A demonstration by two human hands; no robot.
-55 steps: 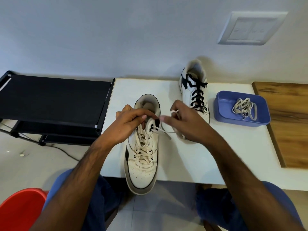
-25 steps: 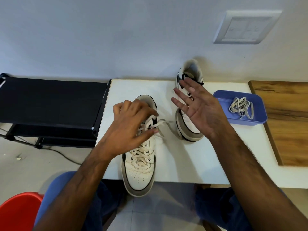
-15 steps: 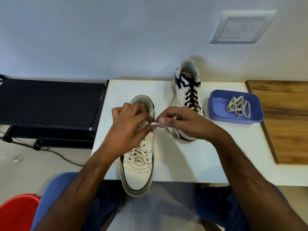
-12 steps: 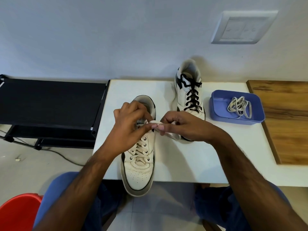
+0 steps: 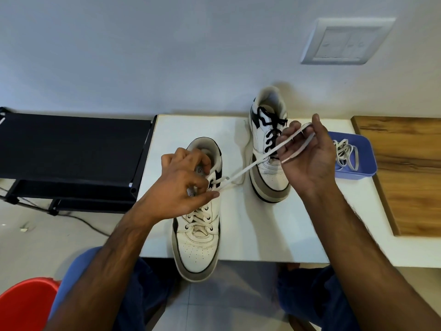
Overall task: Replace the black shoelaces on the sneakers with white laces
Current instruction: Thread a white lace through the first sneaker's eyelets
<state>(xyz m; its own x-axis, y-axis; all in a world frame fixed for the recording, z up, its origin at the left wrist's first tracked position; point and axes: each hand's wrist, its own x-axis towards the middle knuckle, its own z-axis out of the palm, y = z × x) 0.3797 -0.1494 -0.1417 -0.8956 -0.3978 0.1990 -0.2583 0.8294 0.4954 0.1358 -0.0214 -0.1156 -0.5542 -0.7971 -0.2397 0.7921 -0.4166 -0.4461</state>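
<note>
White table against a pale wall. Near shoe, toe over the front edge, has a white lace. L hand pinches it at the top eyelets; R hand holds it looped round raised fingers, pulled taut. Far shoe w/ black lace behind. Spare laces in blue tray.

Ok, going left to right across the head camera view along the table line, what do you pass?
Black rack → white-laced sneaker → black-laced sneaker → blue tray of white laces → wooden board.
</note>
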